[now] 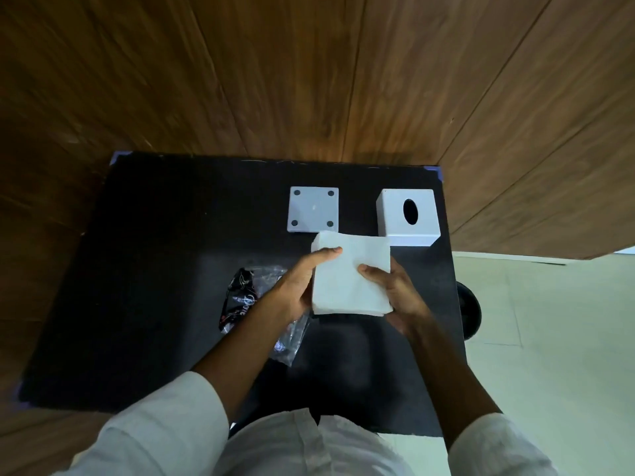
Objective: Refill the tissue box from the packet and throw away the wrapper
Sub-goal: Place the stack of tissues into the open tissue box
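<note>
A thick white stack of tissues (347,280) is held above the black table (154,269), clear of its surface. My left hand (302,283) grips its left edge, thumb on top. My right hand (395,293) grips its right edge and underside. The white tissue box cover (407,218) with an oval slot stands at the back right of the table. Its flat white base plate (313,209), with dark pads at the corners, lies to the left of the cover. The empty clear and black wrapper (251,300) lies crumpled on the table under my left forearm.
A wood-panelled wall (309,80) rises directly behind the table. To the right is a pale tiled floor (549,321), with a dark round object (470,310) beside the table's right edge.
</note>
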